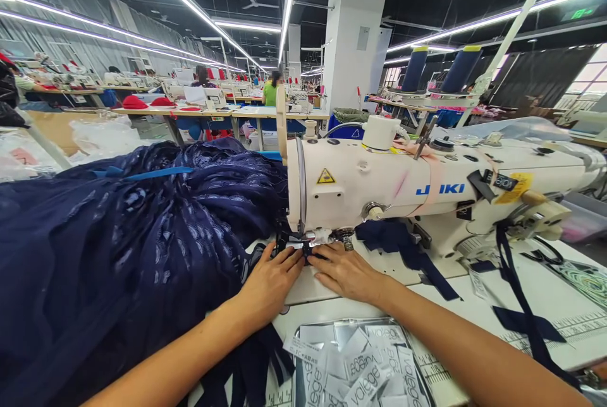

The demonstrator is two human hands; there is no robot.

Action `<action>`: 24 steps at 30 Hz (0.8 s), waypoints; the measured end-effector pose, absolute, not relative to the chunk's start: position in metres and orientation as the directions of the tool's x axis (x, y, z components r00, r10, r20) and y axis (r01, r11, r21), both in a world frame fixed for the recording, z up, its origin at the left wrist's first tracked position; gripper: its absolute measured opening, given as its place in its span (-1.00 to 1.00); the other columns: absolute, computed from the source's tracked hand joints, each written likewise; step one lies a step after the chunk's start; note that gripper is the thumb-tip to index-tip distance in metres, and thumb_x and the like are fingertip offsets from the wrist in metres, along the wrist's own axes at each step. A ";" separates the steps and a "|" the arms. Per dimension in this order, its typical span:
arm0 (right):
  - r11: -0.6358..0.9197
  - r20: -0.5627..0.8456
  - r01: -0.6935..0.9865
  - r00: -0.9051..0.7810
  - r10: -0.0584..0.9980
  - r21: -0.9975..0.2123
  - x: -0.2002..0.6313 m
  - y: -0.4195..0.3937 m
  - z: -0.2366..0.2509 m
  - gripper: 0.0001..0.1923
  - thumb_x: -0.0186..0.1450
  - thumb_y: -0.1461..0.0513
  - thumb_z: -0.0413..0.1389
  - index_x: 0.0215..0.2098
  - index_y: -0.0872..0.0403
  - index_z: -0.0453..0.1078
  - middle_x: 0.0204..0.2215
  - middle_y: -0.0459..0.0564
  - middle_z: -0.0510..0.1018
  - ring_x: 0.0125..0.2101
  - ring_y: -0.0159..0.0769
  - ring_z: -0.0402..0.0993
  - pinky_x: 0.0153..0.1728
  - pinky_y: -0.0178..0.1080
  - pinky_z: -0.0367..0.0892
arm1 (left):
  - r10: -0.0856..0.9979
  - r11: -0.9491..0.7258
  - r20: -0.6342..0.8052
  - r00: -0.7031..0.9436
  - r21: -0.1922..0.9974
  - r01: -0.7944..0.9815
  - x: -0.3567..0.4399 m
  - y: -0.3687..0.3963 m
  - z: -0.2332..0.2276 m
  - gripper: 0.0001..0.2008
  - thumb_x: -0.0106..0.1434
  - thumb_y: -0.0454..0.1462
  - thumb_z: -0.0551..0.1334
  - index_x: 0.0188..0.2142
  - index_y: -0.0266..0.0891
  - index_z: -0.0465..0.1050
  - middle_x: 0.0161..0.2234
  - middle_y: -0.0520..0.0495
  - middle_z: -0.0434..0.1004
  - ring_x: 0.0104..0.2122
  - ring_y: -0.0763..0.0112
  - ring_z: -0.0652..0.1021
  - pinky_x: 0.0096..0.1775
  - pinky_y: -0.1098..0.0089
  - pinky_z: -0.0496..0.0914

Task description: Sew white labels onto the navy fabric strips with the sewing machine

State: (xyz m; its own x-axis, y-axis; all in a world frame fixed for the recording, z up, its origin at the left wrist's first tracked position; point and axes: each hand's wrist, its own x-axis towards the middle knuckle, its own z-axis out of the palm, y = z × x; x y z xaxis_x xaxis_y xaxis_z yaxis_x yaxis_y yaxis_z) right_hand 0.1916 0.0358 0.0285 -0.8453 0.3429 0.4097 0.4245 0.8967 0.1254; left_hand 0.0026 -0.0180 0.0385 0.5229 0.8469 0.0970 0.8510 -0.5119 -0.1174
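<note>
Pressing navy fabric (142,255) flat under the needle (both palms down, fingers open, gripping nothing): left hand (270,280), right hand (346,271).

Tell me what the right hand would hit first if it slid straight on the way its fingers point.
Probably the small dark fabric piece under the needle, right at the right hand fingertips, then the left hand; depth is unclear.

Both forearms bare, reaching forward and converging toward centre. Left hand (271,277) palm down, flat, fingers extended and close together, fingertips pointing up-right. Right hand (345,271) palm down, flat, fingers stretched toward left, tips almost meeting left fingertips. Wrists straight, low. Right forearm enters from lower right, left forearm from lower left.
</note>
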 end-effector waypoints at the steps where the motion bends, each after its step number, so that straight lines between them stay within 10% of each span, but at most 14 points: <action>1: 0.895 0.410 0.430 -0.842 0.349 0.120 0.191 0.036 0.029 -0.73 0.25 0.22 -0.02 -0.15 0.18 0.37 -0.18 0.14 0.44 -0.19 -0.16 0.36 -0.21 -0.16 0.32 | 0.848 -0.507 0.110 0.519 -0.118 0.854 0.002 -0.017 0.038 -0.55 0.10 -0.42 0.11 0.03 -0.30 0.23 0.06 -0.17 0.28 0.06 0.20 0.28 0.08 0.03 0.03; 13: 0.813 0.374 0.575 -0.737 0.563 -0.089 0.193 0.049 0.016 -0.64 0.26 0.21 -0.05 -0.02 0.18 0.29 -0.12 0.11 0.45 -0.14 -0.16 0.35 -0.11 -0.15 0.28 | 0.838 -0.426 0.253 0.484 -0.252 0.869 0.005 -0.009 0.042 -0.70 0.15 -0.44 0.05 -0.12 -0.37 0.36 -0.13 -0.18 0.43 -0.05 0.21 0.35 -0.01 0.19 0.13; 24: 0.791 0.212 0.588 -0.806 0.553 0.172 0.194 0.029 0.044 -0.70 0.20 0.16 0.03 -0.26 0.25 0.37 -0.27 0.23 0.45 -0.18 -0.08 0.34 -0.11 -0.09 0.20 | 0.899 -0.258 0.280 0.336 -0.281 0.924 0.013 -0.007 0.049 -0.70 0.18 -0.36 0.03 -0.11 -0.32 0.38 -0.26 -0.22 0.45 -0.25 0.11 0.39 -0.21 0.11 0.19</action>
State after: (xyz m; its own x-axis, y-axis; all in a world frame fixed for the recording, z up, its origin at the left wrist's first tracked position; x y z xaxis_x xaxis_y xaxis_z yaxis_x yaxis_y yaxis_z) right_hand 0.1943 0.0290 0.0444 -0.8059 0.5528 0.2121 0.5876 0.7907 0.1717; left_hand 0.0129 -0.0074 0.0493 0.3362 0.8993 0.2797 0.9243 -0.2581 -0.2812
